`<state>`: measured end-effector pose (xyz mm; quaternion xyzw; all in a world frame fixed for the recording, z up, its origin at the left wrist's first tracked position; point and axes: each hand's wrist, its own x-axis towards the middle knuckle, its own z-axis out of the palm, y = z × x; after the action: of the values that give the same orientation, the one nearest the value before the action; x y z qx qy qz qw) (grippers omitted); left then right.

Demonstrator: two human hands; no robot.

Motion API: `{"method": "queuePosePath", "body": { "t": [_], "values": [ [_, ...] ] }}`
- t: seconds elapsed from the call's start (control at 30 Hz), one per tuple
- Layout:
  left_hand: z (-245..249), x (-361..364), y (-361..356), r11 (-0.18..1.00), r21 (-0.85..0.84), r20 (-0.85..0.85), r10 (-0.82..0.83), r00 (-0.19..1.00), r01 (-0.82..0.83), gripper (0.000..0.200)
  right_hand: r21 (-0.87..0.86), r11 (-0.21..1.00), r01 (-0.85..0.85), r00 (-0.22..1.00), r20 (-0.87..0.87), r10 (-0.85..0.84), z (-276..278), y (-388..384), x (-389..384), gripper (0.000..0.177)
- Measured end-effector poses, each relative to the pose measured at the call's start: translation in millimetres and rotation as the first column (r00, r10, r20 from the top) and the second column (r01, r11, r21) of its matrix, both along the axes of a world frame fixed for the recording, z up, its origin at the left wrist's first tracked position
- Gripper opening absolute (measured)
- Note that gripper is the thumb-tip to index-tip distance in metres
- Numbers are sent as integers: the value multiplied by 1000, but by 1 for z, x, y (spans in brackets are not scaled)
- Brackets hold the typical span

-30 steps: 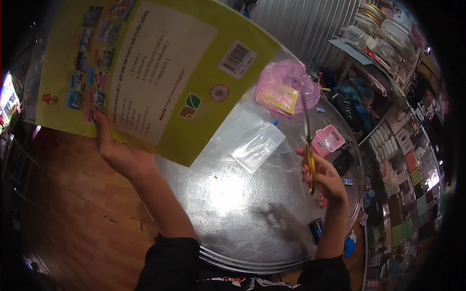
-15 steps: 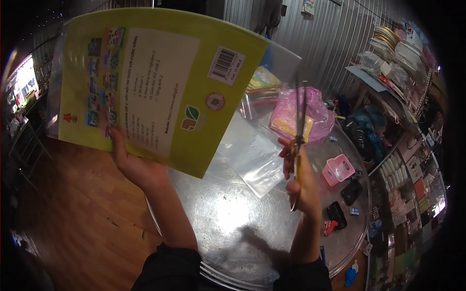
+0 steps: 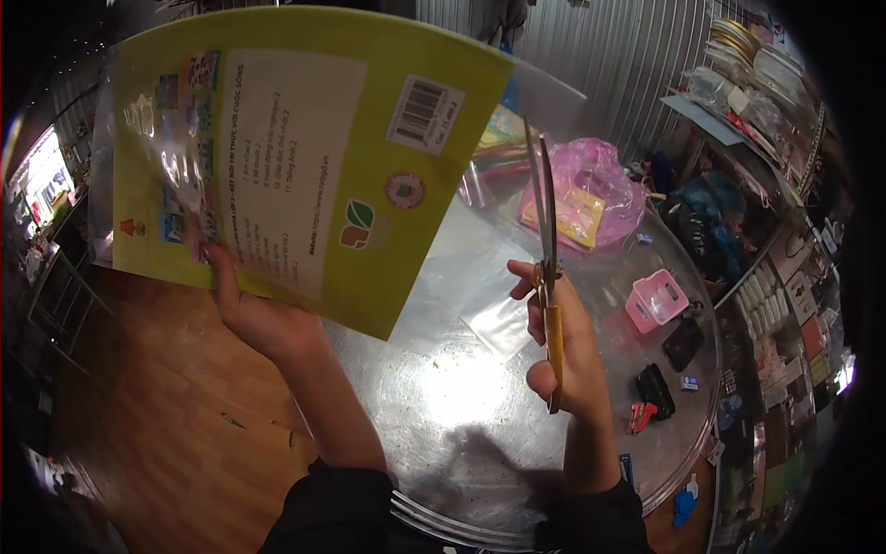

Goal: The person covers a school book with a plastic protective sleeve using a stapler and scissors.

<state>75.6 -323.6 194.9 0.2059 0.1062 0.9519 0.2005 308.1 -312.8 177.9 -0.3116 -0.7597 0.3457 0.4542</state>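
My left hand [image 3: 254,309] grips the lower edge of a yellow-green book [image 3: 305,148], held up with its back cover and barcode facing me. A clear plastic cover [image 3: 517,120] sticks out past the book's right side. My right hand [image 3: 563,346] holds yellow-handled scissors [image 3: 546,249], blades pointing up and slightly apart, right beside the plastic's edge. Both hands are above a round metal table [image 3: 461,415].
On the table lie clear plastic sheets [image 3: 489,295], a pink bag with a yellow item [image 3: 591,189], a pink basket [image 3: 657,300], black pouches [image 3: 669,365] and a red stapler [image 3: 639,417]. Crowded shop shelves [image 3: 775,295] stand at the right. Wood floor [image 3: 138,406] lies to the left.
My right hand has brought the scissors leftward and up, from over the pink basket to the plastic beside the book. The book has been lifted more upright.
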Motion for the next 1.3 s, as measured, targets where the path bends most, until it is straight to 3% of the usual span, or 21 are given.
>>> {"method": "queuePosePath", "body": {
  "t": [0.23,0.67,0.73,1.17,1.3],
  "values": [
    [0,7,0,996,36,-29,-76,997,77,39,14,1000,25,994,-107,-24,0,-2,-2,103],
    [1,6,0,1000,6,-7,-23,1000,23,39,32,999,33,993,-112,-29,-2,-1,0,103],
    [0,6,1,1000,8,-20,-19,1000,19,39,107,994,32,995,-94,-22,-4,2,0,103],
    [2,12,1,999,21,-20,-49,999,49,39,42,998,41,993,-112,-36,0,-1,1,103],
    [4,15,1,1000,-19,-4,20,1000,-20,39,26,999,38,990,-137,-34,0,-1,1,102]
  ]
}}
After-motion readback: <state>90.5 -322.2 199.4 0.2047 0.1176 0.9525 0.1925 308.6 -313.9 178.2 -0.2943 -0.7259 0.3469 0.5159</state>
